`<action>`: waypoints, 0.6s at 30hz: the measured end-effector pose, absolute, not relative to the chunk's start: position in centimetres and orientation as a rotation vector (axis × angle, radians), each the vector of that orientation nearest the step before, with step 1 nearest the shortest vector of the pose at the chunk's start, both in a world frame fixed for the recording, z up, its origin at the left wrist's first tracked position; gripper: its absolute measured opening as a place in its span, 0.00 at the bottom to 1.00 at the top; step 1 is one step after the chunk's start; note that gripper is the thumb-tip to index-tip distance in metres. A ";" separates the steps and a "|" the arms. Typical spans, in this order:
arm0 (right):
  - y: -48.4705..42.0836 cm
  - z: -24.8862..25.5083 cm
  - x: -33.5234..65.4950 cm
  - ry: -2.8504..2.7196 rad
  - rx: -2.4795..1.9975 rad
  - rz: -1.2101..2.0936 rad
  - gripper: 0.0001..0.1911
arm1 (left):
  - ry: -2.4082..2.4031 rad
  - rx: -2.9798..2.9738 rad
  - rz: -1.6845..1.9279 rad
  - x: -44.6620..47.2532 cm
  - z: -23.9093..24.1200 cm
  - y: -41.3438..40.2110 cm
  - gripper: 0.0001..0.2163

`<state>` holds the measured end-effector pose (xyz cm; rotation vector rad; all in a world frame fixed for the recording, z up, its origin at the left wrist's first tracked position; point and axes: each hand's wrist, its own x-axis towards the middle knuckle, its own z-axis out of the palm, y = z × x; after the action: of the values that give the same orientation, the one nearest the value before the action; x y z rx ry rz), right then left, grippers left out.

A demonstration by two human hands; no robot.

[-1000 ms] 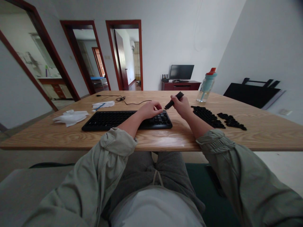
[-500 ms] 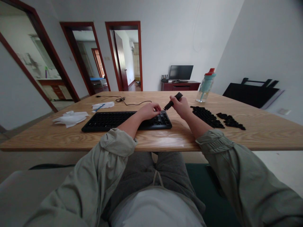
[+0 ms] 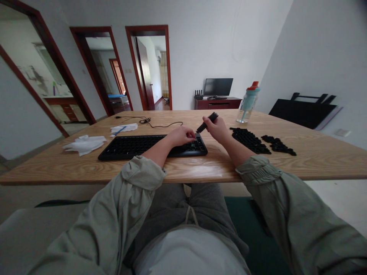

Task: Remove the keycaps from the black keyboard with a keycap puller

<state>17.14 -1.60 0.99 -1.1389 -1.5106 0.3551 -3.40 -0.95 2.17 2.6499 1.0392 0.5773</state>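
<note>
A black keyboard (image 3: 134,146) lies on the wooden table (image 3: 200,168) in front of me. My left hand (image 3: 181,136) rests on its right end with the fingers curled in a pinch; what they hold is too small to see. Just to the right, my right hand (image 3: 219,128) is closed round a slim black tool (image 3: 207,122), which tilts down to the left with its tip over the keyboard's right end, close to my left fingers. Two heaps of loose black keycaps (image 3: 250,139) lie on the table to the right of my right hand.
White tissues (image 3: 85,143) and a smaller white wipe with a blue stick (image 3: 124,128) lie at the left. The keyboard's cable (image 3: 149,122) coils at the back. A teal bottle with a red cap (image 3: 248,102) stands at the back right. A black folded table (image 3: 304,112) leans against the right wall.
Both hands stay at the keyboard's right end. The tool's tip has dipped a little lower towards the keys and my left fingers; the view has shifted slightly.
</note>
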 end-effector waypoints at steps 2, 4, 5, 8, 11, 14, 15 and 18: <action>-1.5 0.9 17.2 -1.509 -1.129 0.372 0.25 | 1.047 2.654 0.566 -3.3 2.1 -1.1 0.10; -1.5 0.9 17.1 -1.502 -1.104 0.391 0.24 | 1.051 2.670 0.556 -3.3 2.2 -1.2 0.10; -1.5 0.9 17.1 -1.494 -1.091 0.400 0.23 | 1.052 2.681 0.554 -3.3 2.2 -1.2 0.11; -1.6 0.9 17.0 -1.469 -1.074 0.424 0.23 | 1.068 2.713 0.559 -3.2 2.2 -1.3 0.10; -1.9 1.2 16.9 -1.467 -1.091 0.423 0.24 | 1.070 2.731 0.563 -3.2 2.2 -1.3 0.10; -2.1 1.4 16.8 -1.467 -1.131 0.413 0.24 | 1.064 2.752 0.559 -3.2 2.2 -1.3 0.09; -2.2 1.4 16.8 -1.462 -1.142 0.415 0.24 | 1.066 2.765 0.557 -3.2 2.3 -1.4 0.09; -2.1 1.4 16.8 -1.441 -1.153 0.429 0.24 | 1.075 2.802 0.552 -3.1 2.3 -1.5 0.10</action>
<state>16.79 -2.14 1.42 -1.1529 -1.4405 0.4292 -3.08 -1.54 2.31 2.8023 1.0751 0.5518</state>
